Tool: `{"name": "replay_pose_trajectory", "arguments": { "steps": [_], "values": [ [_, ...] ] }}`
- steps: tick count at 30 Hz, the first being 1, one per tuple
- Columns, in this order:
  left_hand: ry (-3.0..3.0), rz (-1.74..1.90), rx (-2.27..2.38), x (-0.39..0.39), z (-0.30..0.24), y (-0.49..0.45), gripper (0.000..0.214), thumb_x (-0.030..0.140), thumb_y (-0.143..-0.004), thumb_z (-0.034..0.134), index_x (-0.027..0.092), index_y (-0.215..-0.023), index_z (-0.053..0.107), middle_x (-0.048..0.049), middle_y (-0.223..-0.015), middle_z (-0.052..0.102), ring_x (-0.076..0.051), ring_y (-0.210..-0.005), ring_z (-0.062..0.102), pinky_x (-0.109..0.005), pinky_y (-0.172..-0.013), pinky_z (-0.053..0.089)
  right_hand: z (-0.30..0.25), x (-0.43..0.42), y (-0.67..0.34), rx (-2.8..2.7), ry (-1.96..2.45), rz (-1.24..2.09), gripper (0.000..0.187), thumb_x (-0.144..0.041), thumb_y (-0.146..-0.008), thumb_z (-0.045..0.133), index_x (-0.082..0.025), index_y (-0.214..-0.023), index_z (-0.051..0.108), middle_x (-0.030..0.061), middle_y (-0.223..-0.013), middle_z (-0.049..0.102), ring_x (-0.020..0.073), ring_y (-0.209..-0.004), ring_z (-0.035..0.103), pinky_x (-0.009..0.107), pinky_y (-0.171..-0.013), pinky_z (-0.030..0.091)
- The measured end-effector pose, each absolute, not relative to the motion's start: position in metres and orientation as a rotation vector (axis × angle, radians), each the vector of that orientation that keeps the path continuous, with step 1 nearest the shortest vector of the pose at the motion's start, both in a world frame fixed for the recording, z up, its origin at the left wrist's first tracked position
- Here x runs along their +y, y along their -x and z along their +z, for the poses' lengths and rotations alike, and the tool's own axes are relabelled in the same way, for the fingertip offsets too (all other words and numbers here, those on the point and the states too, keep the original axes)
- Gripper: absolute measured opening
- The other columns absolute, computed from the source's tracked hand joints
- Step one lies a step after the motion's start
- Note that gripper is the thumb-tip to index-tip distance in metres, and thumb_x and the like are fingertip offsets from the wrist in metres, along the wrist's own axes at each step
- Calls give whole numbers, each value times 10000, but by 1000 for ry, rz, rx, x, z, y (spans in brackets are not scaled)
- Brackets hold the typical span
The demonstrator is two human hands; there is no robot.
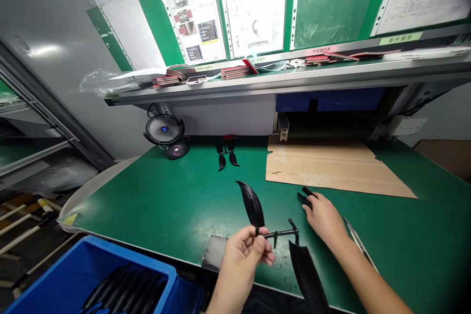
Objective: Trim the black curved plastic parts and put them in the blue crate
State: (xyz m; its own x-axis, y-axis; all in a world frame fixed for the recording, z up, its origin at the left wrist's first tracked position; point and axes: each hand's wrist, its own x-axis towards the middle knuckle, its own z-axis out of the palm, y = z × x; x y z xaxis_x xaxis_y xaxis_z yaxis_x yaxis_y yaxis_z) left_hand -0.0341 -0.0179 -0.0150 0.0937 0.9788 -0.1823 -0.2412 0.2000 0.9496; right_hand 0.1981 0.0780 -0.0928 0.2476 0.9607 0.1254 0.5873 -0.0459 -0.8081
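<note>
Over the smooth green worktop (176, 206), my left hand (243, 255) pinches a glossy black part (252, 206) between thumb and fingers, its ribbed, curved blades (308, 272) joined by a thin branching rod (285, 232), while my right hand (324, 217) curls closed around a dark two-pronged piece (305, 200) near flat brown cardboard (327, 164).

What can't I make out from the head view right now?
Head view, all four:
- Black two-pronged item: its rest is hidden by the right hand.
- Black part: gripped spot covered by the left hand; lower piece cut off by the bottom edge.
- Blue bin: cut off by the bottom edge.
- Printed sheets: most text too small, washed out.
</note>
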Motion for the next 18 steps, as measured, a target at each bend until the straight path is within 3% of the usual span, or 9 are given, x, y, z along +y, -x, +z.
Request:
{"name": "replay_pose_trajectory", "arguments": {
  "steps": [2, 5, 7, 9, 11, 14, 18],
  "values": [
    [-743, 1155, 1055, -18, -20, 32, 384, 421, -741, 725, 98, -914, 609, -18, -657, 555, -100, -523, 535, -199, -497, 430, -94, 65, -195, -1456, 1736, 520, 162, -290, -791, 647, -158, -885, 642, 133, -1314, 482, 336, -1291, 323, 524, -1056, 258],
    [-614, 1182, 1103, -16, -27, 31, 393, 410, -712, 753, 89, -902, 627, -16, -661, 557, -72, -480, 500, -173, -445, 398, -89, 29, -184, -1447, 1737, 515, 273, -428, -841, 571, -229, -1008, 656, 80, -1429, 385, 363, -1264, 375, 494, -914, 437],
    [-575, 1194, 1122, -12, -32, 30, 377, 396, -710, 757, 90, -890, 629, -19, -680, 566, -64, -480, 493, -164, -435, 395, -89, 5, -174, -1438, 1738, 572, 314, -501, -851, 540, -286, -1050, 654, 33, -1459, 347, 378, -1261, 380, 495, -808, 494],
    [-553, 1206, 1124, -7, -37, 28, 358, 382, -714, 756, 93, -881, 626, -20, -696, 570, -59, -489, 491, -155, -434, 396, -92, -11, -167, -1439, 1702, 616, 343, -520, -852, 531, -297, -1082, 654, 17, -1486, 295, 386, -1340, 244, 570, -886, 443],
    [-549, 1207, 1123, -3, -41, 26, 349, 371, -716, 757, 95, -883, 622, -20, -710, 572, -57, -498, 493, -152, -439, 402, -96, -19, -165, -1406, 1629, 659, 375, -523, -856, 521, -281, -1109, 656, 21, -1491, 282, 373, -1380, 132, 634, -1006, 307],
    [-571, 1199, 1125, 1, -41, 28, 347, 370, -729, 747, 98, -903, 622, -19, -725, 572, -54, -504, 493, -152, -450, 413, -93, -27, -170, -1164, 1543, 852, 394, -553, -839, 558, -280, -1103, 662, 35, -1428, 398, 339, -1359, 233, 560, -1104, 217],
    [-687, 1153, 1145, 0, -36, 33, 341, 376, -755, 722, 91, -922, 633, -14, -690, 567, -49, -479, 481, -149, -434, 397, -79, -38, -171, -739, 1106, 1588, 557, -635, -826, 556, -224, -1200, 596, 115, -1292, 547, 307, -1187, 502, 461, -1000, 414]
  ]
}}
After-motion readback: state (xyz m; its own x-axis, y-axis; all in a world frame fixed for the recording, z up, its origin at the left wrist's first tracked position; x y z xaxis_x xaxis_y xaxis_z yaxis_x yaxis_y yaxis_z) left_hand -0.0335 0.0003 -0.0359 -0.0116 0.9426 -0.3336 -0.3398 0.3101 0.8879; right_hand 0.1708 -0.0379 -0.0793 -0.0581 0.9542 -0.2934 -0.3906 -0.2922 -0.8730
